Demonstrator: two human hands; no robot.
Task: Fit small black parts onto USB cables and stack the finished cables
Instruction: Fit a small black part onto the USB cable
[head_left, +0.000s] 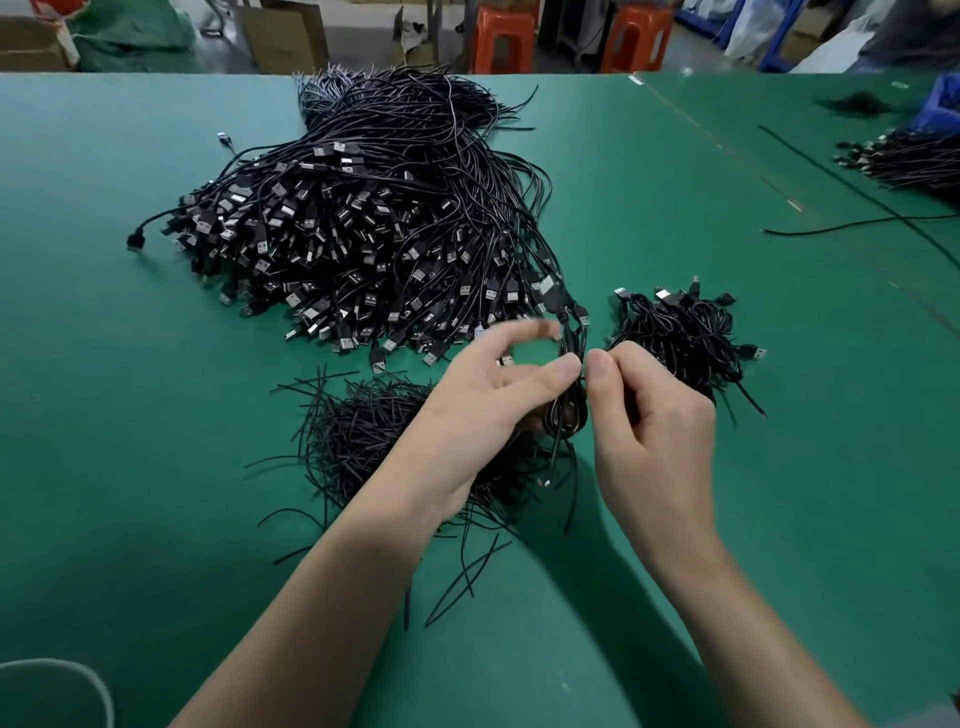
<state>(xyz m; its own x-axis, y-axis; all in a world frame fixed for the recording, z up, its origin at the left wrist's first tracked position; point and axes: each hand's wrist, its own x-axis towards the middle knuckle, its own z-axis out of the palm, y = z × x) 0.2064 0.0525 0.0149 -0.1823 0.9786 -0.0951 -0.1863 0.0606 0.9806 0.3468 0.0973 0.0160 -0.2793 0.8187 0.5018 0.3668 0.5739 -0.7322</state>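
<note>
A coiled black USB cable (567, 413) hangs between my two hands above the green table. My left hand (485, 410) pinches its upper part with thumb and fingertips, index finger blurred. My right hand (649, 415) pinches the same cable from the right, fingers curled. A large heap of loose USB cables (363, 228) lies behind my hands. Thin black tie strips (358, 436) form a pile under my left hand. A small stack of bundled cables (685, 332) sits just right of my right hand.
The green table (130, 415) stretches wide on all sides. Another cable heap (904, 161) and a blue bin (940, 104) sit at the far right. Loose single cables (857, 223) lie between. Orange stools (501, 39) and cardboard boxes stand beyond the far edge.
</note>
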